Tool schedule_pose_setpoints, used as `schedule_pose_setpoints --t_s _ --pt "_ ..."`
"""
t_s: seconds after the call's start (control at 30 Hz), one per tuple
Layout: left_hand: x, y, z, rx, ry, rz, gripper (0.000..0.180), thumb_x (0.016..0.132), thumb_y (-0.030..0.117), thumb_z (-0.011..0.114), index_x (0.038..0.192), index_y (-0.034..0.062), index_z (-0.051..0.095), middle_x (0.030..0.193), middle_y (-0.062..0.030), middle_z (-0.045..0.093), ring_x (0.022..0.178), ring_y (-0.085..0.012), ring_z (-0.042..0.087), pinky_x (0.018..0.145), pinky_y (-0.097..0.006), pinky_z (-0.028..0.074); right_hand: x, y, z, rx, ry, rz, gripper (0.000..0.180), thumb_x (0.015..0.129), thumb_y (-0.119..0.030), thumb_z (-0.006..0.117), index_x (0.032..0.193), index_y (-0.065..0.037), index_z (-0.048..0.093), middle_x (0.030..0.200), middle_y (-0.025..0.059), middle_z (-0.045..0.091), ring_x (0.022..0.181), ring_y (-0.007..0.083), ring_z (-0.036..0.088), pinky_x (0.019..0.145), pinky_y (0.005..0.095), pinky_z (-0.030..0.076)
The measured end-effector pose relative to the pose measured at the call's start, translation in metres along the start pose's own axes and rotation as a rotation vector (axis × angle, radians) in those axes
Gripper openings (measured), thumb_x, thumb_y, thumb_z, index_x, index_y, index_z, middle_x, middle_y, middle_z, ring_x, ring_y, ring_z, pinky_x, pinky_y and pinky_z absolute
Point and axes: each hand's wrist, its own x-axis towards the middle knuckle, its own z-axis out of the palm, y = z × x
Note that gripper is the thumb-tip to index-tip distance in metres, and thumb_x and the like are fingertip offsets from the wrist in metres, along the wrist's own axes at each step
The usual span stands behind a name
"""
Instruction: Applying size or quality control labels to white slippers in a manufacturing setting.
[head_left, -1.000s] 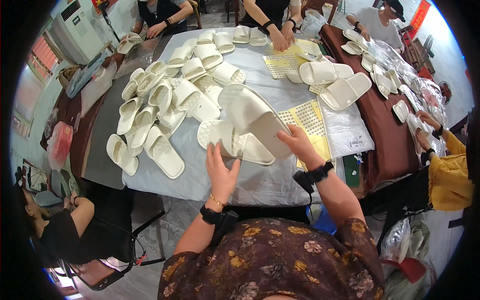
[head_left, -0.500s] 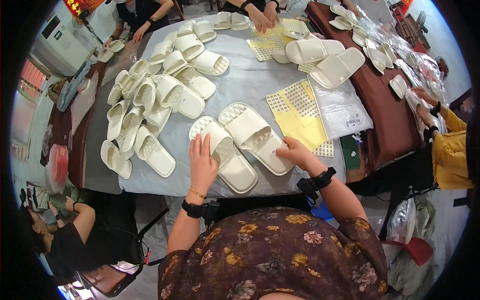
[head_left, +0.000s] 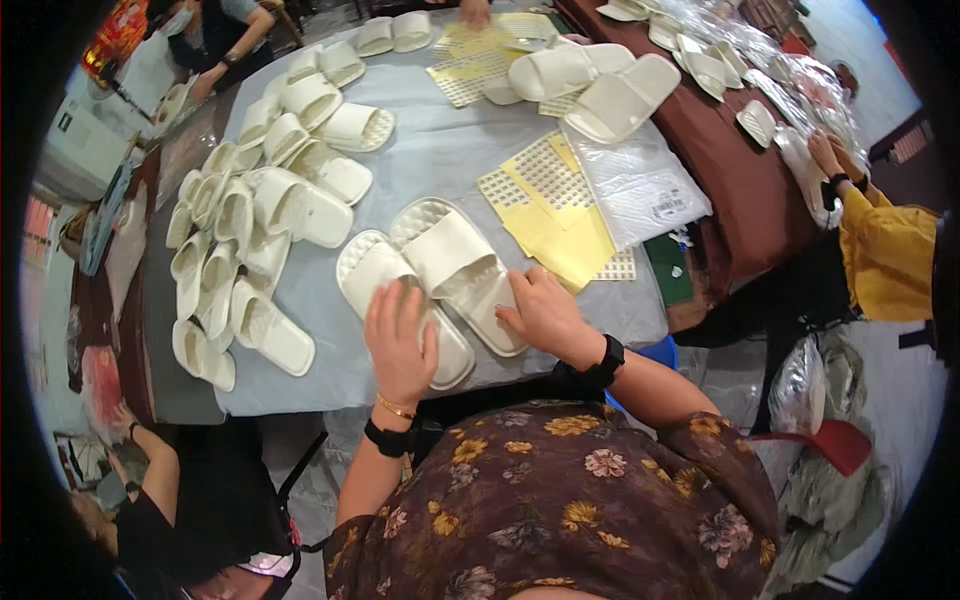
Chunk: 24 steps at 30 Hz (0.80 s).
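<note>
A pair of cream slippers lies side by side at the table's front, toes pointing away from me. My left hand (head_left: 400,345) is over the left slipper (head_left: 372,265), just below its strap. Its fingers are stretched out and a little blurred; whether they touch the slipper is unclear. My right hand (head_left: 548,318) is at the heel part of the right slipper (head_left: 448,260), fingers bent over it and thumb against the footbed. The hand hides much of that heel.
Several cream slippers (head_left: 300,205) crowd the table's left side. Yellow sticker sheets (head_left: 555,185) and a white plastic package (head_left: 645,195) lie to the right, with more slippers (head_left: 620,100) beyond. A brown-covered surface (head_left: 720,180) adjoins there. Other people work around the table.
My left hand has slid off the left slipper's strap toward its heel, fingers lifted straighter. My right hand has moved from the heel's outer edge farther over the footbed. The view has turned rightward.
</note>
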Motion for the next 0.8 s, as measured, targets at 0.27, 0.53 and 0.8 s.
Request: schedule_pose_setpoints --t_s 0.27,0.53,0.8 --pt "0.008 0.045 0.032 -0.125 -0.278 0.276 0.052 0.081 0.021 0.072 0.129 0.0074 0.058 0.138 -0.016 0.051 0.129 -0.035 0.047 0.107 -0.048 0.037 -0.01 0.044 -0.013 0.246 0.189 0.023 0.025 0.084 -0.019 0.068 0.105 -0.005 0.069 0.097 0.0179 0.063 0.093 0.0378 0.062 0.081 0.0456 0.051" --pt "0.0 0.036 0.031 -0.172 -0.352 0.272 0.053 0.082 0.026 0.07 0.129 0.0073 0.057 0.138 -0.0153 0.051 0.13 -0.0343 0.046 0.108 -0.045 0.037 0.0 0.098 -0.037 0.241 0.122 0.161 0.027 0.084 -0.018 0.068 0.106 -0.003 0.069 0.099 0.0207 0.064 0.093 0.0389 0.062 0.082 0.0451 0.051" --pt "-0.001 0.037 0.029 -0.158 -0.351 0.282 0.052 0.083 0.027 0.068 0.13 0.0083 0.057 0.138 -0.0153 0.051 0.13 -0.0339 0.045 0.109 -0.046 0.036 0.027 0.101 -0.029 -0.048 0.196 0.055 0.042 0.082 -0.018 0.069 0.119 -0.002 0.062 0.116 0.0197 0.059 0.11 0.0391 0.055 0.09 0.0448 0.048"
